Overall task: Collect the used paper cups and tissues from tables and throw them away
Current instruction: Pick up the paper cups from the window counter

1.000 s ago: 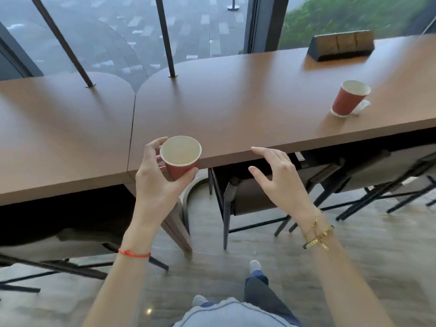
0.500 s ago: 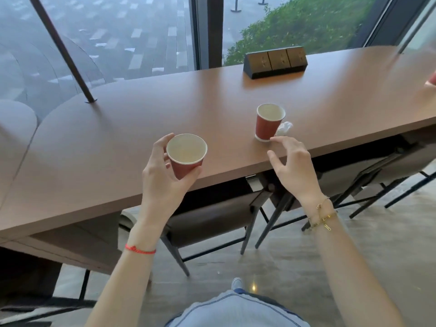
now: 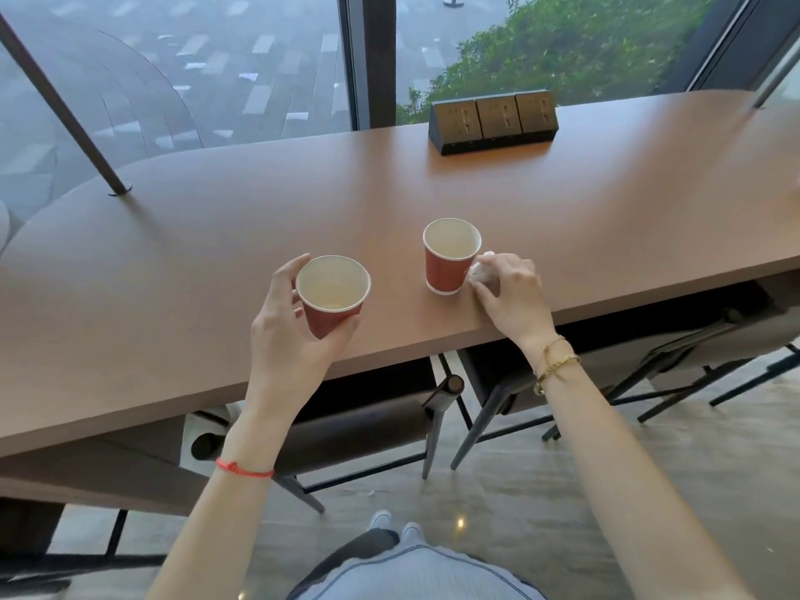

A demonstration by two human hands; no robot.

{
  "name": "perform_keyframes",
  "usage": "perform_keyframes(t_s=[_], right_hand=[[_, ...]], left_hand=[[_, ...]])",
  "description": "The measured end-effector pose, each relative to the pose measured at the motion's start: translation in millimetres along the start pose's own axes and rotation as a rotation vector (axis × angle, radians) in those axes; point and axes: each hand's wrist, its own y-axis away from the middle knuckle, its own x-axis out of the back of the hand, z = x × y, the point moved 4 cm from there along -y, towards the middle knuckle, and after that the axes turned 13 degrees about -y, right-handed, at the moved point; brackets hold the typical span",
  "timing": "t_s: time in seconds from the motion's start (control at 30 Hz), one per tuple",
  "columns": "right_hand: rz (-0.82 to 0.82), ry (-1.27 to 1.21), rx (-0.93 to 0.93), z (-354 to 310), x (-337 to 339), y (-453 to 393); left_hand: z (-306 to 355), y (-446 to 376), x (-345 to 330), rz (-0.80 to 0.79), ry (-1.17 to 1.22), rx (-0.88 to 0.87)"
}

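Head view: the right hand [image 3: 508, 288] pinched a crumpled tissue [image 3: 479, 272] at frame centre-right, on the table [image 3: 216, 262], touching the standing cup [image 3: 450, 257] immediately to the hand's left. The left hand [image 3: 294, 335], gripping the held cup [image 3: 331, 292], hovered further left, so the right hand was nearer.

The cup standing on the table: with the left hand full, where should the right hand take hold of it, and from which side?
Grip the standing cup around its upper wall just under the rim, coming from its right, where the right hand already pinches the tissue. It stands upright and tapers downward, so a higher grip should slip less. The left hand holds the other cup.
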Motion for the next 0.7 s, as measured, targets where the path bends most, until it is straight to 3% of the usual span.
perform_keyframes(t_s=[0.2, 0.3, 0.37, 0.5, 0.6, 0.7], right_hand=[[0.191, -0.038, -0.020, -0.8, 15.4, -9.6], [0.405, -0.139, 0.058, -16.8, 44.8, -9.5], [0.445, -0.222, 0.141, -34.3, 56.1, -11.4], [0.265, -0.266, 0.227, -62.4, 43.1, -18.2], [0.111, -0.227, 0.173, -62.3, 23.3, -20.6], [0.076, -0.261, 0.138, -57.5, 16.1, -19.2]], left_hand=[[-2.4, -4.9, -6.8, -0.015, 0.008, 0.026], [-1.2, -8.2, -9.4, -0.026, 0.006, 0.019], [-1.3, -10.5, -10.3, -0.034, 0.009, 0.015], [-3.0, -15.1, -11.5, -0.040, 0.017, 0.013], [-4.7, -17.3, -12.0, -0.048, 0.021, -0.003], [-6.9, -20.6, -12.2, -0.046, 0.031, -0.001]])
